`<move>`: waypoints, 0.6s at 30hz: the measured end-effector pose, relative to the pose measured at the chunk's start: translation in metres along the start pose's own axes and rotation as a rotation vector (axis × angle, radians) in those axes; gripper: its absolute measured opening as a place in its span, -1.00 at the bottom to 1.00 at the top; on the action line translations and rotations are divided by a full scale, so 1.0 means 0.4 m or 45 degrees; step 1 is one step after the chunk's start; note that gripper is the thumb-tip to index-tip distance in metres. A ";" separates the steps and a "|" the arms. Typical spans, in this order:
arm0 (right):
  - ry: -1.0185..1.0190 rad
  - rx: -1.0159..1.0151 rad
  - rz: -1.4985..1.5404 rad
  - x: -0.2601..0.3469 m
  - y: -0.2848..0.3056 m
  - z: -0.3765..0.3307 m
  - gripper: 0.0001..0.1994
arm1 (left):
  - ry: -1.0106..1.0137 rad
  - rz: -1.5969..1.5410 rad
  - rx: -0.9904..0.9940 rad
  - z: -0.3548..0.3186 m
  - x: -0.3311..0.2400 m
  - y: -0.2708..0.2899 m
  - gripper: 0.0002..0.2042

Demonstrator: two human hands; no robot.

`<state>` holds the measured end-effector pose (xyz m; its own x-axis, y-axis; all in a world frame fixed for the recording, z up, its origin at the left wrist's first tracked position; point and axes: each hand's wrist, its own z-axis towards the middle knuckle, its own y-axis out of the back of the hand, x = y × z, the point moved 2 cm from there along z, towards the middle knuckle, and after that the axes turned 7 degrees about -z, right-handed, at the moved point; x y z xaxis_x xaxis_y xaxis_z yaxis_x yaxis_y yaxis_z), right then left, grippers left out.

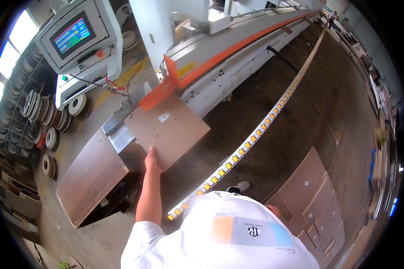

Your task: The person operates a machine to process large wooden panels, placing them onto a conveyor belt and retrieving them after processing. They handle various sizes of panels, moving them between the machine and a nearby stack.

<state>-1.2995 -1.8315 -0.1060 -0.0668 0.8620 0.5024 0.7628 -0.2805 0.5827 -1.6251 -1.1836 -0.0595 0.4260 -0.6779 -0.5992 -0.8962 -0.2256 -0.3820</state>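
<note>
Resting flat on the infeed end of a long edge-processing machine (238,49), the brown panel (168,130) is a smooth, rectangular board with small drilled holes and a white label on its upper face. Its far edge points toward the orange guide strip (220,58); its long axis runs roughly parallel with the machine's track. The left hand (151,162) grasps the panel's near corner, fingers under the edge and thumb on top. The right hand (274,210) is mostly hidden behind the white shirt, so whether it grips anything cannot be told; it sits near a stack of brown panels (318,201) at lower right. A roller rail (256,134) with yellow wheels runs diagonally across the dusty floor. Racks at left hold coiled edge-banding rolls (42,112). A control console (76,38) with a coloured screen stands beside them.
</note>
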 end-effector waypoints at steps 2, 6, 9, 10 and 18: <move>-0.025 0.029 0.082 0.006 -0.018 -0.045 -0.65 | -0.014 -0.029 0.034 0.037 0.020 -0.014 -0.40; -0.169 0.022 -0.009 0.061 -0.024 -0.098 -0.70 | -0.003 -0.039 0.074 0.087 0.062 -0.087 -0.40; -0.232 0.045 -0.007 -0.031 -0.053 -0.079 -0.73 | 0.075 0.161 -0.099 0.077 0.080 -0.196 -0.40; -0.249 0.043 0.026 -0.081 -0.071 -0.080 -0.74 | 0.074 0.122 -0.030 0.090 0.097 -0.220 -0.40; -0.198 -0.169 0.248 -0.094 -0.071 -0.040 -0.71 | -0.004 0.205 0.396 0.224 0.182 -0.262 -0.39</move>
<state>-1.3288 -1.8626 -0.1311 0.1804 0.8379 0.5151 0.6598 -0.4915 0.5685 -1.4890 -1.1464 -0.1261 0.2830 -0.6853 -0.6711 -0.8715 0.1085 -0.4783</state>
